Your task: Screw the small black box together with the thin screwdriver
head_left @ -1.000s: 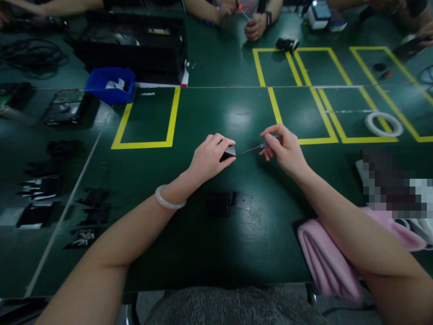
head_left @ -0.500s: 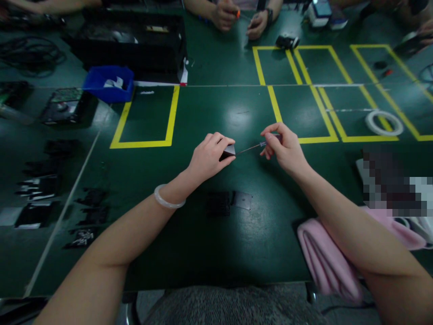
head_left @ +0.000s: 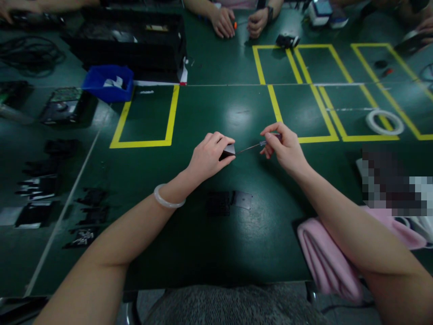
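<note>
Lying black parts: small pieces in rows between eight and nine o'clock of what I hold, well apart from my hands.
Blue bin: ten o'clock, pale scraps inside.
Bracelet: round my left wrist, whitish.
My left hand: thumb and fingers bent round the small dark box, gripping it from its nine o'clock side.
Small dark box: at the clock's centre, a grey face showing between my thumb and fingertips.
Black frame and thin plate: six o'clock, side by side on the green table.
Co-worker's hands: twelve o'clock, across from me.
Screwdriver: three o'clock, shaft aimed at the box; I cannot tell whether its tip touches.
My right hand: three o'clock, holding the screwdriver's handle, forefinger outstretched.
Pink cloth: between four and five o'clock, bunched.
White ring: near three o'clock, far out, lying flat.
</note>
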`<state>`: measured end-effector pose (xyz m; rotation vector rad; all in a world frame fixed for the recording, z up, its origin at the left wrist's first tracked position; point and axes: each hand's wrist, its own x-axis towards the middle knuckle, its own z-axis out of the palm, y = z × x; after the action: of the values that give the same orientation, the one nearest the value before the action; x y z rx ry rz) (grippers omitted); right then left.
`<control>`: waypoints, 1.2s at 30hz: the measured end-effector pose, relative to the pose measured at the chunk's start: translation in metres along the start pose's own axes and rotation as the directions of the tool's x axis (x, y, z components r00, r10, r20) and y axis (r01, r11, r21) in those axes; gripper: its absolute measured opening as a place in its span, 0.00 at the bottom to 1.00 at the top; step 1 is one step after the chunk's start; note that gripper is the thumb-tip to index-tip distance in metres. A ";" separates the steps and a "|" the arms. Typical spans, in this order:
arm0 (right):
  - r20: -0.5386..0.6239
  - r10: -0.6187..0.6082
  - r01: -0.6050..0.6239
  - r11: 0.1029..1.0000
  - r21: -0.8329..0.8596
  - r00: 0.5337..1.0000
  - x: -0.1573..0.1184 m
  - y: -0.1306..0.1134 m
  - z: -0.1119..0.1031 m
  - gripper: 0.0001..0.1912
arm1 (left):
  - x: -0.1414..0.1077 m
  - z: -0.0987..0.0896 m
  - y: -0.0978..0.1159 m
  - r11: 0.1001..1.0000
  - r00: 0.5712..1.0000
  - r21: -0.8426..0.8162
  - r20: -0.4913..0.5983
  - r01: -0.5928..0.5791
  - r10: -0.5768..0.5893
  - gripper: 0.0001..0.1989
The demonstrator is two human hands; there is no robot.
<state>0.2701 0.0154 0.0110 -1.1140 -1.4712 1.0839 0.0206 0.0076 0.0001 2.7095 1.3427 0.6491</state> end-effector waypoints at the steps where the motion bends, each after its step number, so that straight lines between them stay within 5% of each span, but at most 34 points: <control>1: 0.000 0.003 -0.003 1.000 -0.002 1.000 0.000 0.000 0.000 0.16 | 0.000 0.000 0.000 1.000 1.000 -0.002 -0.001 0.000 0.000 0.17; 36: 0.001 0.032 -0.032 0.999 -0.034 0.999 -0.001 -0.005 0.000 0.17 | 0.000 -0.001 0.001 1.000 0.999 -0.009 0.022 0.024 -0.024 0.18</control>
<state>0.2693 0.0134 0.0154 -1.1639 -1.4820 1.0852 0.0212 0.0070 0.0017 2.6811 1.3614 0.6206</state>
